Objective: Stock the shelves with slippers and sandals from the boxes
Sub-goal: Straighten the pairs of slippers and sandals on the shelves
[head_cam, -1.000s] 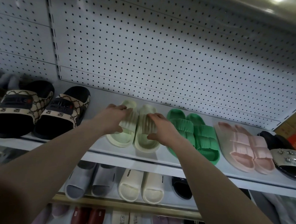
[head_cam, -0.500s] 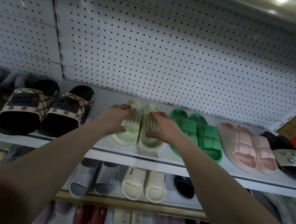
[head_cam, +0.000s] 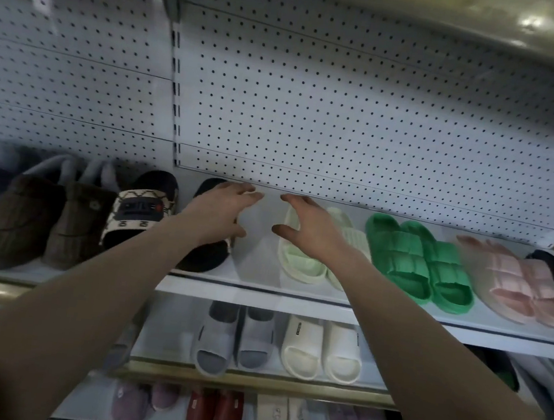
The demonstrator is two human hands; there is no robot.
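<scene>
Pale-green slippers [head_cam: 301, 262] sit beneath the spread right hand [head_cam: 314, 231], left hand [head_cam: 217, 213] alongside.

A white metal shelf [head_cam: 259, 298] is shown, with pairs laid side by side on it: brown knitted slippers [head_cam: 11, 216], black patterned slides [head_cam: 139, 209], then, set a little apart, pale green slides [head_cam: 301, 262], bright green slides [head_cam: 410, 258] and pink slides [head_cam: 514, 282]. On the lower shelf [head_cam: 284, 383], grey slides [head_cam: 231, 338] and cream slides [head_cam: 319, 347] are laid.
</scene>
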